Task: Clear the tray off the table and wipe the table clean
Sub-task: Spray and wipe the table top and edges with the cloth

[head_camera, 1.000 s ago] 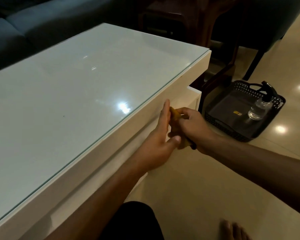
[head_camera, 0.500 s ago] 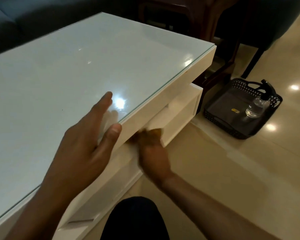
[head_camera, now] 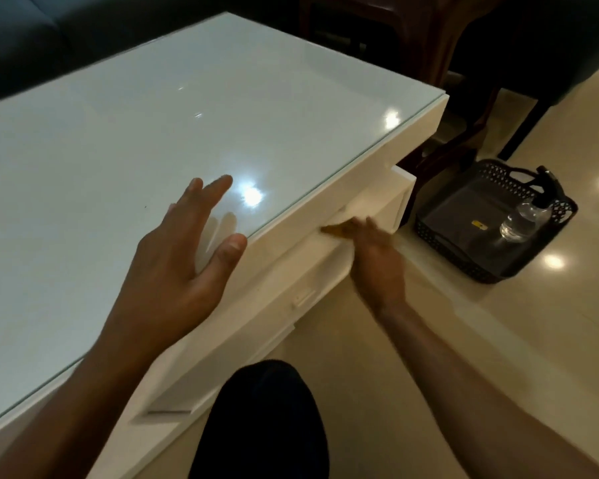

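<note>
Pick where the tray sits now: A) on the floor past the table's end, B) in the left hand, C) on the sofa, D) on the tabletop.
A: the tray, holding a bottle, sits on the floor beyond the table end.

No legible text, brand, number or sign was found in the head view. One candidate only — a small yellow tag (head_camera: 479, 225) lay on the floor of the tray (head_camera: 429, 233); any print on it was too small and blurred to read.
</note>
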